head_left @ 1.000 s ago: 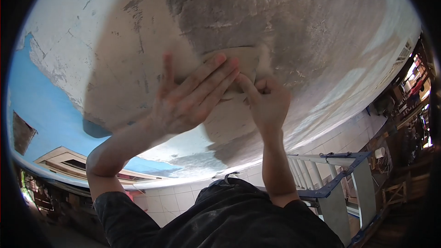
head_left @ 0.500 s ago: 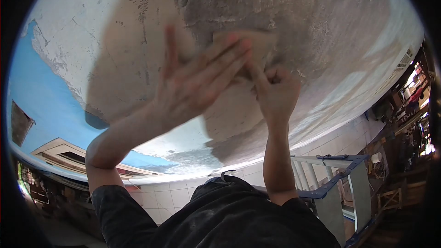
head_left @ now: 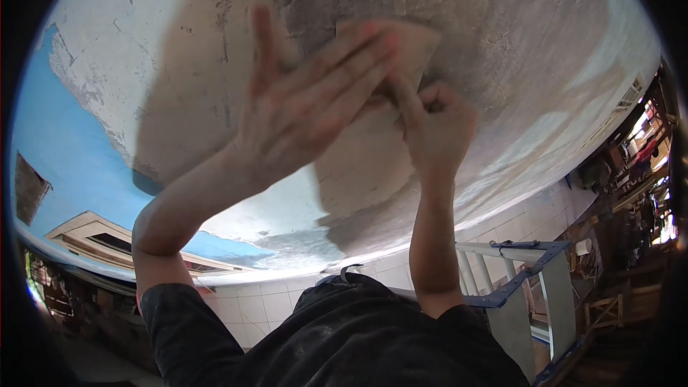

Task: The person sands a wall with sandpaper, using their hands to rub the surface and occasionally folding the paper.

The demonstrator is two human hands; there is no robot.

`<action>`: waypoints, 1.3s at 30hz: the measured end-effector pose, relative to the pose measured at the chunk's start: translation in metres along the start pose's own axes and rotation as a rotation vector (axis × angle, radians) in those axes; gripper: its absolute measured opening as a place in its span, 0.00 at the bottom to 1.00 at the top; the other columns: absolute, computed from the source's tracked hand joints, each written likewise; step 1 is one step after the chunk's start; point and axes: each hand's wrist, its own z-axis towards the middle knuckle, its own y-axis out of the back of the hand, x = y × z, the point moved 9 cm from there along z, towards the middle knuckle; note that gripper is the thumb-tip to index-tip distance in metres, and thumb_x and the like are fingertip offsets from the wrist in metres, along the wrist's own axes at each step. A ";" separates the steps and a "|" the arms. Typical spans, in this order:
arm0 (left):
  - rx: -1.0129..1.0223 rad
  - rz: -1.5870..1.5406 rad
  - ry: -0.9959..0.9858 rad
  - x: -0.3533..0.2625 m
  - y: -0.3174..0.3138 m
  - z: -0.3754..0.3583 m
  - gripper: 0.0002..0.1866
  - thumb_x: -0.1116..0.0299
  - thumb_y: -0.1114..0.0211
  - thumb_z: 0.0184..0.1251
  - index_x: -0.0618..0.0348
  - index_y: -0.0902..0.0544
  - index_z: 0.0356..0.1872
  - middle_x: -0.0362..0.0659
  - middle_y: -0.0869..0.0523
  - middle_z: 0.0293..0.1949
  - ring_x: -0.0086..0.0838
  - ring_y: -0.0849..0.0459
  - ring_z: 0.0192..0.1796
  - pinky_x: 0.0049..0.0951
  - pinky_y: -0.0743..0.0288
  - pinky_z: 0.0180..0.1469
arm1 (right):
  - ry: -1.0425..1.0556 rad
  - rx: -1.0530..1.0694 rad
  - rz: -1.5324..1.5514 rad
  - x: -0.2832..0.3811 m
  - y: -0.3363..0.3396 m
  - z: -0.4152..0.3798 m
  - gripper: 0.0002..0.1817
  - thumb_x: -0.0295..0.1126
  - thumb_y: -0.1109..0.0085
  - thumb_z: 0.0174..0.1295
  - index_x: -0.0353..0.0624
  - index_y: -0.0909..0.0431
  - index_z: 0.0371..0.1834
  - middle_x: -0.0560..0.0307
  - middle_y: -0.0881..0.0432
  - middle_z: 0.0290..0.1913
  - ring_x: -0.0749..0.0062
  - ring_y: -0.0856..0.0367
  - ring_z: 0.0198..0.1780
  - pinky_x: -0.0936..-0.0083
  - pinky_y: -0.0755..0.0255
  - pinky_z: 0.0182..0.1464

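Observation:
A flat, brownish scraper (head_left: 418, 44) with a wide upper edge lies against a patchy plastered wall (head_left: 494, 43). My right hand (head_left: 441, 132) is closed around its narrow lower end, one finger stretched along it; the grip itself is mostly hidden. Over the scraper's left part lie the outstretched fingers of my left hand (head_left: 301, 118), pressing flat, with the thumb held out to the side. Both hands are slightly blurred. The wall around the blade is dark grey and rough, with paler smooth plaster to the left.
Blue paint (head_left: 86, 150) covers the wall's left side, with a framed vent (head_left: 100, 236) low on it. A stepladder (head_left: 502, 294) with blue edges stands at lower right on white tiles (head_left: 265, 308). Wooden clutter (head_left: 609, 308) fills the far right.
Both hands and the scraper have moved a little upward along the wall. The grip looks the same.

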 end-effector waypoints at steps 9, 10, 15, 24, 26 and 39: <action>0.120 -0.029 0.056 -0.026 -0.013 -0.039 0.27 0.48 0.36 0.59 0.42 0.22 0.60 0.28 0.25 0.65 0.18 0.33 0.70 0.70 0.80 0.72 | -0.157 -0.003 0.047 -0.049 -0.005 -0.029 0.20 0.40 0.23 0.50 0.39 0.23 0.15 0.61 0.24 0.11 0.87 0.30 0.15 0.83 0.39 0.20; 0.087 -0.027 0.039 -0.023 -0.010 -0.035 0.27 0.49 0.37 0.60 0.42 0.22 0.60 0.29 0.23 0.64 0.20 0.31 0.69 0.69 0.81 0.72 | -0.138 0.016 0.002 -0.043 -0.004 -0.026 0.20 0.40 0.23 0.50 0.39 0.23 0.15 0.61 0.24 0.11 0.87 0.30 0.15 0.84 0.39 0.20; 0.000 -0.007 0.067 0.001 0.004 0.000 0.27 0.49 0.38 0.60 0.43 0.21 0.60 0.30 0.22 0.63 0.22 0.30 0.69 0.68 0.83 0.71 | -0.042 0.020 0.012 0.008 -0.001 0.000 0.20 0.40 0.23 0.50 0.39 0.23 0.14 0.61 0.24 0.11 0.86 0.29 0.15 0.84 0.38 0.20; 0.080 -0.016 0.055 -0.022 -0.011 -0.048 0.24 0.47 0.40 0.61 0.40 0.20 0.58 0.26 0.23 0.63 0.18 0.31 0.68 0.70 0.82 0.72 | -0.096 0.087 -0.080 -0.040 -0.009 -0.026 0.20 0.37 0.25 0.53 0.40 0.25 0.14 0.61 0.24 0.11 0.87 0.30 0.13 0.87 0.41 0.17; 0.036 -0.037 0.032 -0.015 -0.007 -0.036 0.26 0.48 0.41 0.62 0.40 0.22 0.61 0.29 0.22 0.63 0.19 0.29 0.68 0.69 0.84 0.71 | -0.044 0.113 -0.087 -0.020 -0.009 -0.017 0.19 0.37 0.25 0.53 0.40 0.24 0.14 0.62 0.24 0.11 0.87 0.29 0.13 0.87 0.41 0.17; 0.120 -0.145 0.056 -0.030 -0.009 -0.057 0.22 0.54 0.37 0.56 0.37 0.18 0.55 0.32 0.24 0.65 0.23 0.31 0.70 0.66 0.74 0.74 | 0.263 -0.185 0.122 -0.028 0.016 -0.063 0.21 0.28 0.27 0.53 0.39 0.28 0.46 0.53 0.17 0.35 0.78 0.18 0.33 0.81 0.28 0.32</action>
